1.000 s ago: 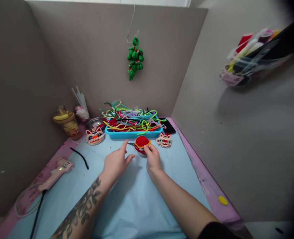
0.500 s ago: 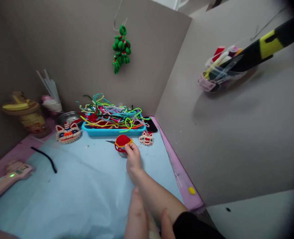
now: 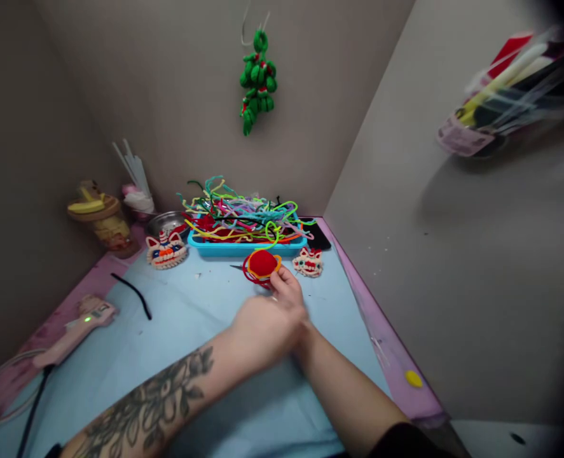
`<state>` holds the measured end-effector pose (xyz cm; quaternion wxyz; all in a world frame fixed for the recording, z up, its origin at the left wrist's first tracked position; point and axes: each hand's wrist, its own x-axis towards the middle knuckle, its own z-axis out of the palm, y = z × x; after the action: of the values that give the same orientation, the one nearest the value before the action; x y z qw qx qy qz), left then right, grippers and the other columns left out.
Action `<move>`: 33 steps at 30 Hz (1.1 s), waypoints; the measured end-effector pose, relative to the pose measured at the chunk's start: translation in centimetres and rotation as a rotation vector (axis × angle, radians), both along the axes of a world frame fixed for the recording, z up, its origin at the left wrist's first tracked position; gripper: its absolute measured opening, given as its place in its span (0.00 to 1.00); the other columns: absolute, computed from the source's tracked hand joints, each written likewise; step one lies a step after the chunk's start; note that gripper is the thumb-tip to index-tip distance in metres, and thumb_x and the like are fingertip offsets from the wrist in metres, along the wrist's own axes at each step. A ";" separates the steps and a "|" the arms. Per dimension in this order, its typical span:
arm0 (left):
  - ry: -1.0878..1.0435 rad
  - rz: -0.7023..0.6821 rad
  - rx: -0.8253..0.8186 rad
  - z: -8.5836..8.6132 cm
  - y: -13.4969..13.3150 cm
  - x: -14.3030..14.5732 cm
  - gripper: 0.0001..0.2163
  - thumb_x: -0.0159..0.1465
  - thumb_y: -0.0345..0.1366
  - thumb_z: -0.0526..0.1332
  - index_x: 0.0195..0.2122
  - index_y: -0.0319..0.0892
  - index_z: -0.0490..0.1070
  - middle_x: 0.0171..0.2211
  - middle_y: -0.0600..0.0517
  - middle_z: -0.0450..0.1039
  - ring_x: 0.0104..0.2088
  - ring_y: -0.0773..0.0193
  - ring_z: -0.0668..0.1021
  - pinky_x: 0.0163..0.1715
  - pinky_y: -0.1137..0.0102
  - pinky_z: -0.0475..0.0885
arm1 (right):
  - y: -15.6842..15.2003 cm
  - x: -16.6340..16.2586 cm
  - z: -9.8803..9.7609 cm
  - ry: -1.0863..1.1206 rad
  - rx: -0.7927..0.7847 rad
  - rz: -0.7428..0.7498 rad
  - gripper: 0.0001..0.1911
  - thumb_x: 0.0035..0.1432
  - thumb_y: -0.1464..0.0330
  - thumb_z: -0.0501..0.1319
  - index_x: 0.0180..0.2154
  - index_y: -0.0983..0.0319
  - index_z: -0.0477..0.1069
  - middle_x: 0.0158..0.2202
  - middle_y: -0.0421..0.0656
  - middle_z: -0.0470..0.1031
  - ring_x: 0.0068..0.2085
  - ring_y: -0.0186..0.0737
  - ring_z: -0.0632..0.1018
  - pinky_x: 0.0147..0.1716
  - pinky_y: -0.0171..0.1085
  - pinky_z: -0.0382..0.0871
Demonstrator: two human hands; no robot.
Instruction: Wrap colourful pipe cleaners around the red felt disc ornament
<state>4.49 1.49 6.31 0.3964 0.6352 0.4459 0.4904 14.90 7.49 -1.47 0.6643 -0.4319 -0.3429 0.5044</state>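
Pinched in my right hand is a rounded red fuzzy craft piece with an orange edging and red loops beneath. It is held above the blue table cover. My left hand, with a tattooed forearm, crosses over my right wrist and appears to touch it; blur and the angle hide its fingers. A dark pointed tip shows just left of the red piece. To its right lies a small white-and-red lion-face craft.
Behind is a blue tray heaped with colourful pipe cleaners. A bigger lion-face craft, a metal bowl, a black pipe cleaner and a pink glue gun with a green light are on the left. A phone lies behind right.
The view has shifted, so the scene sits further right and nearby items at left show more. My left hand has moved from beside my right forearm up over my right wrist.
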 end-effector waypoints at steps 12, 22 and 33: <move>0.151 0.161 0.212 -1.0 9.2 -3.3 0.09 0.55 0.39 0.65 0.36 0.42 0.78 0.31 0.50 0.73 0.24 0.68 0.69 0.28 0.72 0.67 | 3.2 -0.5 5.7 0.205 0.044 -0.009 0.14 0.43 0.63 0.67 0.22 0.60 0.63 0.23 0.34 0.67 0.26 0.30 0.65 0.28 0.32 0.60; -0.252 0.178 -0.015 3.3 16.0 -2.0 0.14 0.52 0.43 0.66 0.35 0.38 0.76 0.24 0.52 0.75 0.21 0.66 0.75 0.22 0.73 0.69 | 10.7 -2.0 10.6 0.192 0.227 -0.009 0.11 0.44 0.66 0.65 0.21 0.61 0.64 0.22 0.33 0.65 0.25 0.30 0.64 0.30 0.32 0.59; -0.318 0.157 -0.077 3.1 17.8 -4.1 0.11 0.50 0.40 0.68 0.29 0.38 0.76 0.23 0.52 0.76 0.24 0.67 0.77 0.26 0.74 0.73 | 12.7 -3.4 9.3 0.143 0.237 0.036 0.08 0.47 0.64 0.65 0.25 0.61 0.69 0.29 0.38 0.71 0.33 0.34 0.70 0.37 0.34 0.66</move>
<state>0.34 19.32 9.37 0.4466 0.4973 0.4444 0.5965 11.50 20.14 7.85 0.7242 -0.3071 -0.3598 0.5018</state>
